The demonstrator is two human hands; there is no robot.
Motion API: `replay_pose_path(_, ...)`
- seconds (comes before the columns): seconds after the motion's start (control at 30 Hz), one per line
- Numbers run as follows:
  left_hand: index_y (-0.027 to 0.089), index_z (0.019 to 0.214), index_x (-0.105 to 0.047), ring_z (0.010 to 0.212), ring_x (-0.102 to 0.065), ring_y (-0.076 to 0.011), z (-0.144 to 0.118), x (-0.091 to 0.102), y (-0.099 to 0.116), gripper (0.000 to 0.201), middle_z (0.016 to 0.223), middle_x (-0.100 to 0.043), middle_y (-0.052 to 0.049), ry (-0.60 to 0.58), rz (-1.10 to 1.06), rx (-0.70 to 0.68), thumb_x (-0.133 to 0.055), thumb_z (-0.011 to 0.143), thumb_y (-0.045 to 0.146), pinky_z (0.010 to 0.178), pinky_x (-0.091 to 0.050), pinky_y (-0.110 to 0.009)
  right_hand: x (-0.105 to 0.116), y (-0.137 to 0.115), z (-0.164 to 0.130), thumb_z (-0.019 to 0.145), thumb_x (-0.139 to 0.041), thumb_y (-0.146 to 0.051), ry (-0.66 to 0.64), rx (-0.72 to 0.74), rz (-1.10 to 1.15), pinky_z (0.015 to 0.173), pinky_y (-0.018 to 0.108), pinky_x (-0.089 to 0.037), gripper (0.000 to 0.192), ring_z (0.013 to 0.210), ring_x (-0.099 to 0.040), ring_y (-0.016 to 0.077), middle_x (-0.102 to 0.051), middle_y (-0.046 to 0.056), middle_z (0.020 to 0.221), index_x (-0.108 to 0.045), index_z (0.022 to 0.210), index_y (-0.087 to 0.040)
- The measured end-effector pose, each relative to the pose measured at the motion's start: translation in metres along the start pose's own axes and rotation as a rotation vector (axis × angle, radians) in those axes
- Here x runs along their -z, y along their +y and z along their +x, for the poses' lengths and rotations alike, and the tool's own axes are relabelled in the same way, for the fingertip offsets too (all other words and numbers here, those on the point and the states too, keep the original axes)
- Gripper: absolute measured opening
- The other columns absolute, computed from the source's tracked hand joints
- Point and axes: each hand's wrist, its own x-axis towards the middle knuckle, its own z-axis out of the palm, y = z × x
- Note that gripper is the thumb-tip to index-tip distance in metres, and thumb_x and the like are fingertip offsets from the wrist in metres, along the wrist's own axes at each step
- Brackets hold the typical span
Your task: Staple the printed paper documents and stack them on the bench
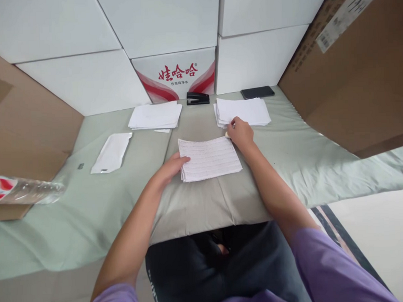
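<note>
Left hand [171, 167]: fingers flat, together, on the lined stack [209, 158] at its 9 o'clock edge.
Right hand [240, 133]: at 1 o'clock corner, fingers seemingly pinching it.

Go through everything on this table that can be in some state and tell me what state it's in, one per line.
Lined paper stack: flat, left hand on its left edge, right hand at its top right corner.
Left paper pile: loosely stacked.
Right paper pile: fanned, untouched.
Stapler: closed.
Phone: screen dark.
White pouch: lying flat.
</note>
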Motion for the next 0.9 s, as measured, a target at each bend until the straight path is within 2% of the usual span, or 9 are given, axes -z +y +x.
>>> replay_pose_path(0.1, 0.019, 0.105, -0.073, 0.097, -0.073, -0.0311, -0.004, -0.001, 0.001, 0.024, 0.101, -0.078, -0.011, -0.014, 0.089, 0.027, -0.066, 0.083, 0.026, 0.077, -0.06, -0.037, 0.001, -0.002, -0.002, 0.097, -0.044, -0.032, -0.016, -0.017, -0.01, 0.077, 0.034, -0.044, 0.028, 0.094, -0.063, 0.0283, -0.07, 0.016, 0.108, -0.063, 0.113, -0.019)
replay_pose_path(0.23, 0.017, 0.103, -0.073, 0.081, -0.074, -0.0296, -0.01, 0.002, 0.004, 0.027, 0.099, -0.078, -0.013, -0.126, 0.158, 0.046, -0.071, 0.081, 0.031, 0.061, -0.057, -0.035, 0.001, -0.002, -0.002, 0.095, -0.044, -0.029, -0.05, -0.033, -0.009, 0.076, 0.035, -0.045, 0.027, 0.095, -0.063, 0.029, -0.07, 0.016, 0.111, -0.064, 0.113, -0.019)
replay_pose_path(0.33, 0.016, 0.105, -0.072, 0.072, -0.073, -0.0276, -0.014, 0.005, 0.006, 0.033, 0.091, -0.077, -0.013, -0.208, 0.194, 0.098, -0.076, 0.079, 0.036, 0.057, -0.055, -0.033, 0.001, -0.001, -0.001, 0.095, -0.044, -0.027, -0.077, -0.034, -0.012, 0.078, 0.035, -0.045, 0.026, 0.098, -0.063, 0.0292, -0.07, 0.016, 0.112, -0.063, 0.112, -0.02)
replay_pose_path(0.57, 0.019, 0.096, -0.073, 0.063, -0.071, -0.023, -0.021, 0.001, 0.01, 0.028, 0.079, -0.077, -0.009, -0.342, 0.192, 0.135, -0.081, 0.073, 0.033, 0.047, -0.049, -0.027, -0.002, -0.002, 0.002, 0.094, -0.04, -0.022, -0.177, 0.006, -0.056, 0.079, 0.035, -0.045, 0.03, 0.1, -0.064, 0.0284, -0.071, 0.014, 0.113, -0.063, 0.114, -0.023)
replay_pose_path(0.73, 0.018, 0.085, -0.076, 0.065, -0.073, -0.0254, -0.028, -0.006, 0.012, 0.027, 0.079, -0.077, -0.011, -0.444, 0.256, 0.13, -0.083, 0.07, 0.04, 0.043, -0.049, -0.026, -0.002, -0.005, 0.001, 0.087, -0.046, -0.015, -0.211, 0.08, -0.051, 0.076, 0.034, -0.043, 0.035, 0.098, -0.064, 0.0288, -0.07, 0.012, 0.115, -0.061, 0.117, -0.025)
replay_pose_path(0.83, 0.018, 0.085, -0.077, 0.068, -0.075, -0.0274, -0.033, -0.008, 0.017, 0.029, 0.082, -0.078, -0.014, -0.571, 0.28, 0.125, -0.074, 0.079, 0.045, 0.046, -0.05, -0.028, -0.002, -0.005, 0.0, 0.086, -0.046, -0.015, -0.225, 0.107, -0.059, 0.074, 0.033, -0.042, 0.033, 0.095, -0.064, 0.0288, -0.071, 0.011, 0.11, -0.061, 0.113, -0.026)
replay_pose_path(0.9, 0.019, 0.078, -0.077, 0.068, -0.075, -0.0269, -0.037, -0.006, 0.022, 0.029, 0.078, -0.078, -0.014, -0.743, 0.326, 0.13, -0.073, 0.08, 0.048, 0.044, -0.047, -0.026, -0.002, -0.004, 0.0, 0.086, -0.045, -0.014, -0.222, 0.122, -0.066, 0.074, 0.033, -0.041, 0.031, 0.093, -0.064, 0.0285, -0.071, 0.01, 0.107, -0.061, 0.11, -0.026)
